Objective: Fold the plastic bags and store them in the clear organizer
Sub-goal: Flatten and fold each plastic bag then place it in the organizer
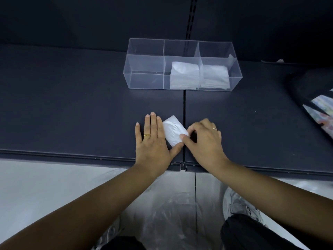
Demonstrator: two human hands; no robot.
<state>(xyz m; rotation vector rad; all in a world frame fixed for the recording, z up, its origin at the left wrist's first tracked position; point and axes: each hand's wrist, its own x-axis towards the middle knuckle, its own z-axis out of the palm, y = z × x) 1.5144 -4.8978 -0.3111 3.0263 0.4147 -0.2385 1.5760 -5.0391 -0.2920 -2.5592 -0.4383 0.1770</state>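
Your left hand (153, 141) wears a broad gold ring (147, 135) on its ring finger. Your right hand (205, 139) carries a thinner gold band (214, 129) on one of its outer fingers. Both of your forearms are bare as far up as they show. Lower down you have black trousers (252, 235) over the knees and a pale grey laced trainer (237, 204) on your right side.

The right hand (203, 139) hides 1 corner of the folded white plastic bag (173, 129). The black printed bag (306, 87) is cropped.
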